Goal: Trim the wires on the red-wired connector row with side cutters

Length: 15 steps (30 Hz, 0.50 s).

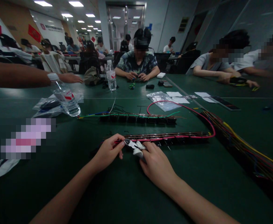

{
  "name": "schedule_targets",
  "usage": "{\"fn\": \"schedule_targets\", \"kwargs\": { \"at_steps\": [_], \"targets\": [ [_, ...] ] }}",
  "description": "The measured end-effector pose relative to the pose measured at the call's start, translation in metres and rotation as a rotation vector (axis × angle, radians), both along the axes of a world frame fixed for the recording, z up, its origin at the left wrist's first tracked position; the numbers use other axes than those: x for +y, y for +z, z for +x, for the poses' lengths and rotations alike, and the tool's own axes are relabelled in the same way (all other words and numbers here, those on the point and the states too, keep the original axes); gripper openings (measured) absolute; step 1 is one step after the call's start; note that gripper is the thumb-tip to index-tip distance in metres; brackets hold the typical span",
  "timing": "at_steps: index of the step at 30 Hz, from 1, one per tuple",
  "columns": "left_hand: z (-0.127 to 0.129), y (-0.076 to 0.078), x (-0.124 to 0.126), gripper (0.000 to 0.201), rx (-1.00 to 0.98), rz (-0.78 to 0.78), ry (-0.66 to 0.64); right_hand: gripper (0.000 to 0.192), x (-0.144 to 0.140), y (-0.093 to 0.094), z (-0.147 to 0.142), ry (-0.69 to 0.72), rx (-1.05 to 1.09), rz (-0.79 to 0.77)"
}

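My right hand (158,160) is closed around the white handles of a pair of wire cutters (137,150). Their dark jaws point left and meet the fingertips of my left hand (108,152). Thumb and forefinger of that hand are pinched together at the jaws; what lies between them is too small to make out. Just behind both hands lies a long dark strip (185,136) of wired blocks, with a thick red wire (213,129) running along it and looping back at the right. Thin tie ends stick out along its front side.
Behind lies a second wired strip (138,118) with a green wire. A cable bundle (244,146) stretches along the right. Water bottles (67,99), a clear plastic bag (164,101) and a phone (225,103) lie or stand farther back. Another person's arm (21,74) reaches in from the left; people sit opposite.
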<state>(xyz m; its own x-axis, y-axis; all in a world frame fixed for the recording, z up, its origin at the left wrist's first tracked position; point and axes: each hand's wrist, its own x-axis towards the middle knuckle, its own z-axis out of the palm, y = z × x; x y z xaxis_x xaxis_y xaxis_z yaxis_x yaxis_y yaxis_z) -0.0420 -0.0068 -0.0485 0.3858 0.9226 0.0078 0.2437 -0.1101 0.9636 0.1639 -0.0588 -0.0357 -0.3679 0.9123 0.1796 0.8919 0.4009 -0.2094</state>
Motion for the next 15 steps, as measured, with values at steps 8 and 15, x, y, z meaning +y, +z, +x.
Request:
{"fn": "schedule_targets", "kwargs": {
  "at_steps": [8,15],
  "targets": [
    [-0.0005,-0.004,0.0006,0.014,-0.012,0.013,0.0,0.011,0.0015,-0.0022,0.0002,0.007,-0.028,0.028],
    [0.0006,-0.0001,-0.0005,0.014,-0.006,0.026,-0.007,0.011,0.0017,-0.0027,0.0006,0.022,-0.024,0.029]
  ]
}}
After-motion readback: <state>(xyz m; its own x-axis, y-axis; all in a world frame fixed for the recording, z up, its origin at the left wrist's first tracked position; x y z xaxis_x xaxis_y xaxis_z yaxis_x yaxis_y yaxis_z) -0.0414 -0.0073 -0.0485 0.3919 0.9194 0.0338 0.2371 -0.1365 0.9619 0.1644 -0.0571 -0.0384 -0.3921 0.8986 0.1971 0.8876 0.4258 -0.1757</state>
